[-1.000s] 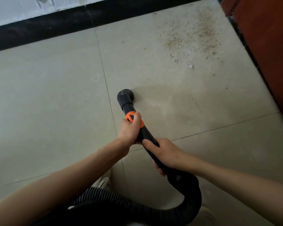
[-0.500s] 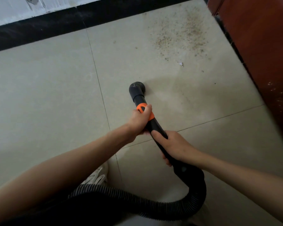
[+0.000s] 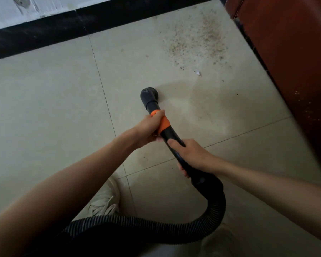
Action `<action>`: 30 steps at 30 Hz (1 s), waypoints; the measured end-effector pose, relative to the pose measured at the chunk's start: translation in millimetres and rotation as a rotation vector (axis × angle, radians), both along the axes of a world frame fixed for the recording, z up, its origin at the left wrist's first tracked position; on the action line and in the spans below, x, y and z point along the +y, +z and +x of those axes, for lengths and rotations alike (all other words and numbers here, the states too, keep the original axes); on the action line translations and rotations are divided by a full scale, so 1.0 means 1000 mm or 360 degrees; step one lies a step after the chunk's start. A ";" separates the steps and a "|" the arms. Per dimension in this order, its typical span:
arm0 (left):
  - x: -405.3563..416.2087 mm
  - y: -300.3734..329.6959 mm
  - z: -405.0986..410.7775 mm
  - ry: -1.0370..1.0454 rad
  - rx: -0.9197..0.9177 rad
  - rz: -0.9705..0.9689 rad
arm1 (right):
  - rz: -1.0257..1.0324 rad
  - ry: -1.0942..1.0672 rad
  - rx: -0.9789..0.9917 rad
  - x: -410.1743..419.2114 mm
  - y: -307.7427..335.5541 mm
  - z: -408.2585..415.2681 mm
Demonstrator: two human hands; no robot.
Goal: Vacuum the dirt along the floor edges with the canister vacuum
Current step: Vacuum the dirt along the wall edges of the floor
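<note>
We saw one vacuum wand (image 3: pixel 171 133) with one round nozzle (image 3: pixel 149 94) set down on the pale tiled floor (image 3: pixel 44 108), well short of one patch of scattered dirt (image 3: pixel 196 43) near the dark baseboard (image 3: pixel 44 30) and the red-brown cabinet (image 3: pixel 289 52). Two hands held the wand: our left hand (image 3: pixel 150 129) wrapped round its orange collar (image 3: pixel 162 121), our right hand (image 3: pixel 190 154) gripped the black tube just behind. One ribbed hose (image 3: pixel 174 230) curled back below us, its far end cut off. One white shoe (image 3: pixel 104 199) showed, partly hidden by the left forearm.
</note>
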State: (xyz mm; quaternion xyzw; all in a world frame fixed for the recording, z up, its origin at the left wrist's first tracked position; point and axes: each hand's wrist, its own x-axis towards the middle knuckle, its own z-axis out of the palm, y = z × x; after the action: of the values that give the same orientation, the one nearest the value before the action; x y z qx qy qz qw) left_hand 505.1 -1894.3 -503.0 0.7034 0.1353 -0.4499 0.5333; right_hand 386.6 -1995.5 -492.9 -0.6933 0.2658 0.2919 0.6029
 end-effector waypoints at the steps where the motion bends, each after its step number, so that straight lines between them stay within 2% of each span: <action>1: 0.000 -0.002 -0.003 -0.0004 -0.0046 0.0025 | -0.0014 -0.0006 -0.0009 0.002 0.001 -0.005; 8: -0.026 0.001 -0.006 -0.0179 -0.0130 -0.0060 | -0.0164 -0.0191 -0.0049 -0.009 0.008 -0.012; 11: -0.048 0.004 -0.012 -0.0354 -0.0146 -0.0039 | -0.0222 -0.0315 -0.0047 -0.016 0.008 -0.025; 18: -0.076 -0.007 -0.051 -0.0618 -0.0113 -0.0050 | -0.0185 -0.0540 0.0007 -0.021 0.005 -0.075; 26: -0.086 0.002 -0.065 -0.0574 -0.0022 -0.0148 | -0.0179 -0.0628 0.0072 -0.027 0.012 -0.087; 30: -0.071 0.003 -0.064 -0.0373 -0.0090 -0.0082 | -0.0076 -0.0560 0.0139 -0.023 0.016 -0.076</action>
State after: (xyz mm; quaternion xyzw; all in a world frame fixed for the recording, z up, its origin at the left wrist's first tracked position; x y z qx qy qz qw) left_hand 440.8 -1964.9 -500.5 0.7130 0.0252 -0.4925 0.4985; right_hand 310.9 -2018.7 -476.5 -0.6369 0.4159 0.2054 0.6158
